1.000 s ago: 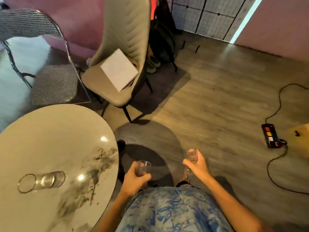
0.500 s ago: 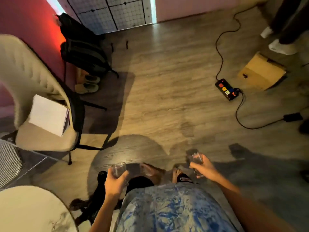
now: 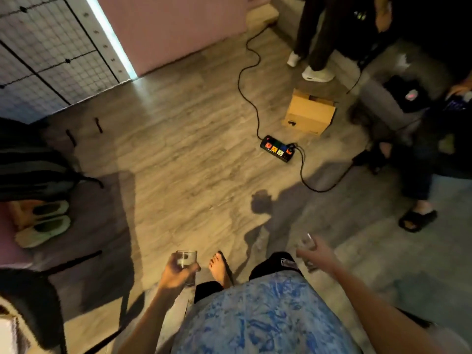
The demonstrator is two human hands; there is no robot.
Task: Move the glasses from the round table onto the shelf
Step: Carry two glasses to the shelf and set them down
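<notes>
My left hand (image 3: 176, 273) grips a clear drinking glass (image 3: 187, 258), held upright low in the view above the wooden floor. My right hand (image 3: 319, 256) holds a second clear glass (image 3: 306, 243), which is blurred by motion. Both hands are out in front of my blue patterned shirt, with one bare foot between them. Neither the round table nor the shelf is in view.
A black power strip (image 3: 279, 148) with trailing cables lies on the floor ahead, a cardboard box (image 3: 309, 116) just beyond it. One person stands at the top right, another's sandalled foot (image 3: 417, 219) is at the right. A backpack (image 3: 33, 169) and shoes (image 3: 43, 222) sit left.
My view has swung right, away from the round table and chairs, which have left the frame. The box, power strip and people have come into view. Both hands keep their glasses.
</notes>
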